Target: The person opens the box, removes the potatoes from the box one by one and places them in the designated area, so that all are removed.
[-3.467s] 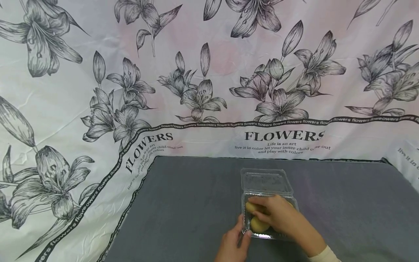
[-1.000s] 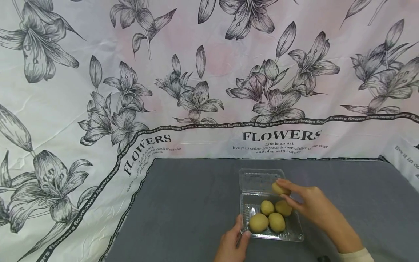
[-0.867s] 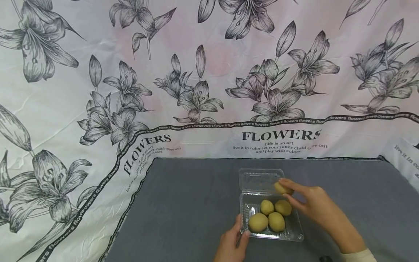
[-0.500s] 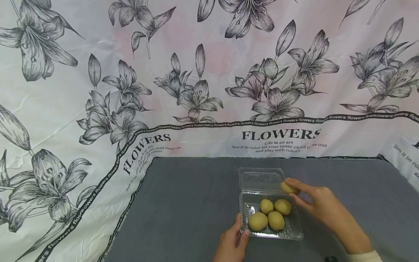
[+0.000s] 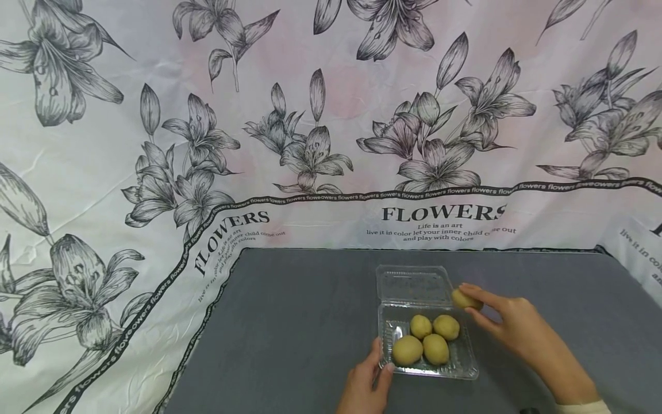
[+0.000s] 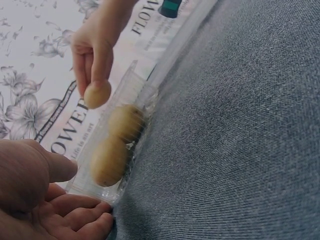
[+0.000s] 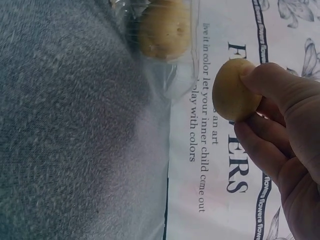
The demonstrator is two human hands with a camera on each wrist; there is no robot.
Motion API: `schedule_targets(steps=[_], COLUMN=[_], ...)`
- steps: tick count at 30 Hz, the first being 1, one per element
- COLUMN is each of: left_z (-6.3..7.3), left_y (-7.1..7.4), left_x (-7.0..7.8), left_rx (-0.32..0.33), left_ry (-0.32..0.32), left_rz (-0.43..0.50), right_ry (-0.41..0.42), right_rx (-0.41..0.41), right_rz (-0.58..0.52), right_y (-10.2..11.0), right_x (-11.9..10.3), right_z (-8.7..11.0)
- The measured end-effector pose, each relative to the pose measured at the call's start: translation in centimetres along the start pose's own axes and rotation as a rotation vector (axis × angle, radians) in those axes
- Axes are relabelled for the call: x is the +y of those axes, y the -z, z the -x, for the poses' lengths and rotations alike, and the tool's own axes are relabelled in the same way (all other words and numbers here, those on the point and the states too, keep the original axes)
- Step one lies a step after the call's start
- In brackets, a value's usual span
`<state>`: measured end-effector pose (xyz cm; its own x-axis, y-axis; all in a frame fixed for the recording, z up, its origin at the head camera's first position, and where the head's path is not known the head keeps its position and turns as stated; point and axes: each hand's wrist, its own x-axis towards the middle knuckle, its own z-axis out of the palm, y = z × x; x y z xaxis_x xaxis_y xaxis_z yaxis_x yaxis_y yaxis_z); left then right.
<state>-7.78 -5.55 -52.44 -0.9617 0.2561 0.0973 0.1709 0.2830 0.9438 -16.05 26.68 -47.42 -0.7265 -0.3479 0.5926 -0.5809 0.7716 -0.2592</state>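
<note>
A clear plastic clamshell container (image 5: 468, 353) sits on the grey table with its lid (image 5: 412, 286) folded back. Several yellowish potatoes (image 5: 407, 350) lie inside its base. My left hand (image 5: 364, 382) grips the container's near left side, thumb at the front corner and fingers along the wall. Just right of the lid, my right hand (image 5: 522, 325) pinches one potato (image 7: 235, 90) between thumb and fingertips, raised above the table. The left wrist view shows this held potato (image 6: 97, 94) beyond those in the container.
A grey cloth-like tabletop (image 5: 289, 322) extends to both sides of the container. Behind it hangs a white curtain (image 5: 310, 224) printed with flowers and lettering. A small dark object (image 5: 529, 410) shows at the bottom edge near the right forearm.
Earlier, my right hand was down among the potatoes in the container. It has since lifted one out and carried it rightward past the lid. My left hand keeps its grip.
</note>
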Motion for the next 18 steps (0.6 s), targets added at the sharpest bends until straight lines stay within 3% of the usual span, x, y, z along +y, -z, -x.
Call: schedule_targets(steps=[9, 18], left_z=[-0.13, -0.05], left_y=[0.02, 0.04], left_x=[0.14, 0.05], left_rx=[-0.011, -0.01], left_ry=[0.021, 0.0], left_rz=[0.002, -0.008], right_ry=[-0.019, 0.011], right_rx=[-0.014, 0.005], right_rz=[0.014, 0.026], right_y=[-0.04, -0.22], right_x=[0.44, 1.02], right_z=[0.45, 0.88])
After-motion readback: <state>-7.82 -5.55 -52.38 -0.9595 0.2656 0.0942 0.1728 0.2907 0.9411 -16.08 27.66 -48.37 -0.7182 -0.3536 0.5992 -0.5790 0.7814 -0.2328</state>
